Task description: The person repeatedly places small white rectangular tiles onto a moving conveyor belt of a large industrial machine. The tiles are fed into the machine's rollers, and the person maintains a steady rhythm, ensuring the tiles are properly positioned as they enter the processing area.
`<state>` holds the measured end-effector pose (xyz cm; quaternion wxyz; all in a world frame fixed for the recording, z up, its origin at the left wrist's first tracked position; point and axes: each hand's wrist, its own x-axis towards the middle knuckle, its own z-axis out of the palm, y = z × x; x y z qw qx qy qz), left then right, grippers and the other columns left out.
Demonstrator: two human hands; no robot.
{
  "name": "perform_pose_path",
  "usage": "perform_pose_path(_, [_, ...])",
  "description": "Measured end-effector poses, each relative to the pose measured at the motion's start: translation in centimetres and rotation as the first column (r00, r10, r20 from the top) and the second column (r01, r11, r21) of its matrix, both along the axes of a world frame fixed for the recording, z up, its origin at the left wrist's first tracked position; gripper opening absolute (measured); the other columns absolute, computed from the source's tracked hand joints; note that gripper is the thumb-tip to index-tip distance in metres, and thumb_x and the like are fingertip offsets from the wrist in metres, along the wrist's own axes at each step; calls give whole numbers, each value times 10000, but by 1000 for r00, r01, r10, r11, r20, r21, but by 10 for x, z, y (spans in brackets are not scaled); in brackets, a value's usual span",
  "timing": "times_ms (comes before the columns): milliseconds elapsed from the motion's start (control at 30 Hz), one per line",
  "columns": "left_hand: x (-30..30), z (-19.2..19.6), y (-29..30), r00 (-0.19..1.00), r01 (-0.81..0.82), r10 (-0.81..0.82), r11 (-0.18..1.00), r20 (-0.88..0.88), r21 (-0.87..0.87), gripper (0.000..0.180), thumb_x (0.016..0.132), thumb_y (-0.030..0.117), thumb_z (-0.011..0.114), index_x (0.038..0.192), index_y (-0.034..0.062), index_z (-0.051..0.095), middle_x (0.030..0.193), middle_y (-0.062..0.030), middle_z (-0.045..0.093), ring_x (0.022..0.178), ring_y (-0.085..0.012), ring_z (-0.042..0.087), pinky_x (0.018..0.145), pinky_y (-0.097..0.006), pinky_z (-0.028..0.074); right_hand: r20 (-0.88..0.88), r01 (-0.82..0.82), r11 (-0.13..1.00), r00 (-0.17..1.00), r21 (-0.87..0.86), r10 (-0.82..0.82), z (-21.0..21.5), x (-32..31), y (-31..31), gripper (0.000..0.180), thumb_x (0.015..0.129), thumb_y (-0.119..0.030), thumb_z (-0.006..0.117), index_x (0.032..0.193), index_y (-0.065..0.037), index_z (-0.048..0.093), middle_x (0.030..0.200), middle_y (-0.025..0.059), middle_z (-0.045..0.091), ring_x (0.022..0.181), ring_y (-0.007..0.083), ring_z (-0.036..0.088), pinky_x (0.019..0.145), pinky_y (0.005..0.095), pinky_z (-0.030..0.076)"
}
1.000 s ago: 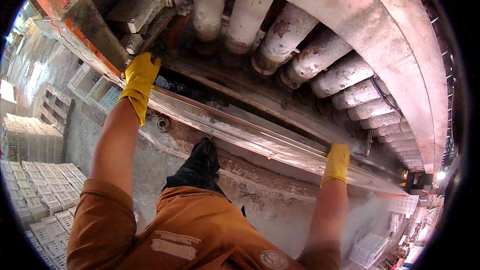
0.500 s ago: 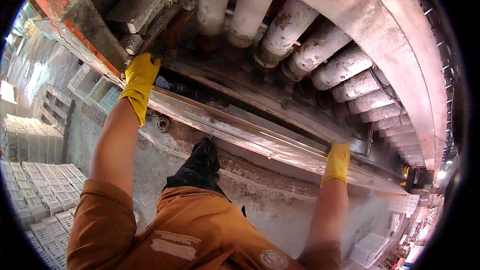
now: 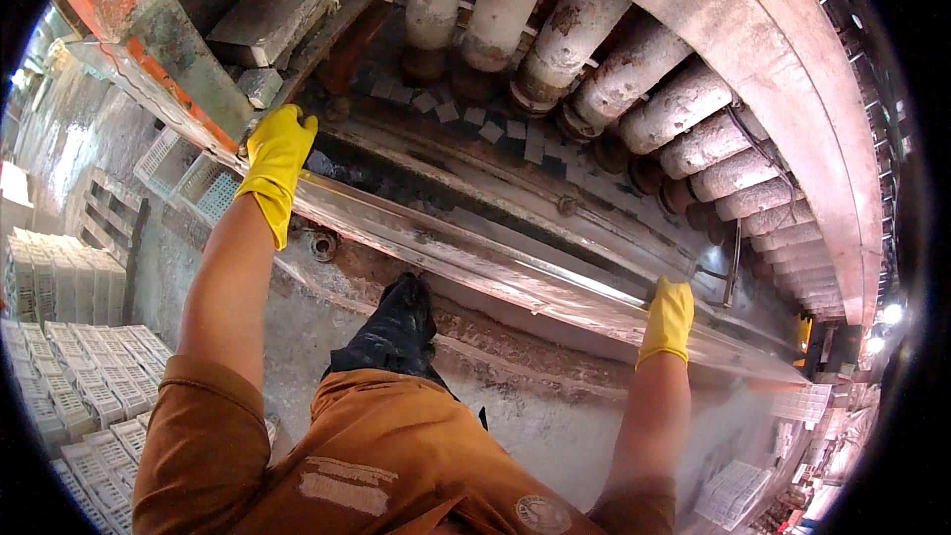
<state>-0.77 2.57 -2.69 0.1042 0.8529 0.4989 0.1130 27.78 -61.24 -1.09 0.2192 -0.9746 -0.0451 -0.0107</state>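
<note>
From my remote seat I have the gloved left hand [image 3: 280, 154] over the long metal rim [image 3: 475, 263], beside the orange-edged post [image 3: 188, 104], and the gloved right hand [image 3: 669, 319] over the same rim farther along. Both gloves curl across it, but their fingertips are hidden, so I cannot tell whether either is clenched. The wide spacing probably steadies my lean, and the gloves likely guard against grime. The rim runs between the hands, its face wet-looking and shiny; beyond it lie small pale flat pieces [image 3: 491, 131] beneath a row of crusted cylinders [image 3: 575, 45]. Left of the left hand I see a slatted pallet [image 3: 107, 210] and stacked pale crates [image 3: 69, 277] on a dirty grey floor [image 3: 495, 406].
</note>
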Motion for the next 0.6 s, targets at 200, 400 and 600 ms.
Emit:
perform_pose_path(200, [-2,4,0,1000,-11,11,1000,-29,-11,435,913,450,671,1155,90,713,1208,-168,721,1122,-393,675,934,-500,531,33,-42,996,998,-73,44,-8,3,-1,467,978,-381,554,942,79,623,841,245,692,714,378,701,670,468,536])
perform_pose_path(400, [0,6,-1,1000,-9,7,999,-23,-49,431,911,451,673,1139,87,713,1201,-168,723,1120,-393,675,930,-493,533,-16,82,991,996,-109,-84,-3,5,3,482,979,-394,562,944,82,631,847,259,704,731,385,715,692,470,542])
perform_pose_path(600, [-2,7,0,998,-30,27,998,-57,-49,464,911,456,668,1193,90,712,1229,-169,716,1149,-386,668,961,-478,527,-88,111,990,989,-82,-118,21,-11,29,516,982,-415,555,968,92,651,886,288,706,808,425,711,734,478,536])
